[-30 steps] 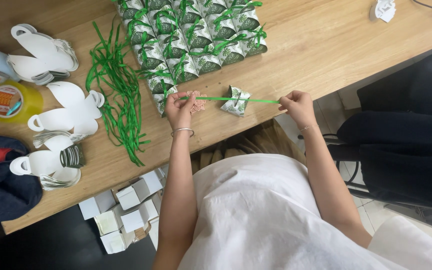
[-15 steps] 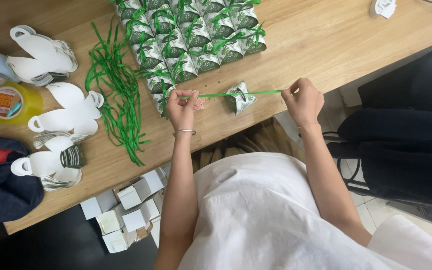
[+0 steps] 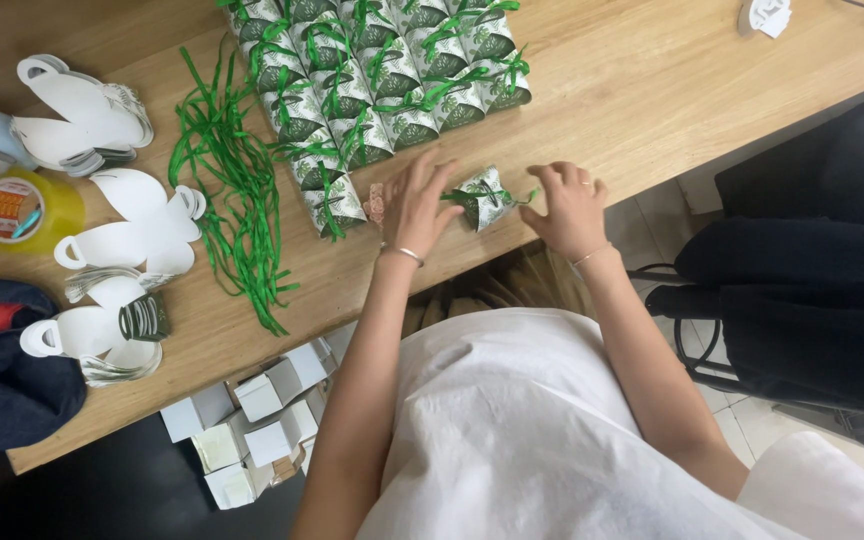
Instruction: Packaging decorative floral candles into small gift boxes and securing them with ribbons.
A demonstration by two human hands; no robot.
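The small green-patterned box (image 3: 484, 197) sits near the front edge of the bench (image 3: 652, 90), its ribbon (image 3: 457, 195) being tied; left hand (image 3: 417, 205) and right hand (image 3: 570, 208) flank it, fingers spread and gripping nothing, so the knot probably needs snugging next.

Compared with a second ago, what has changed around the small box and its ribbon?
The green ribbon is no longer stretched taut between raised hands. Both hands dropped to the table: the left hand lies open beside the small green-patterned box, the right hand open on its other side. The rows of finished boxes, loose ribbons and white cutouts stayed put.
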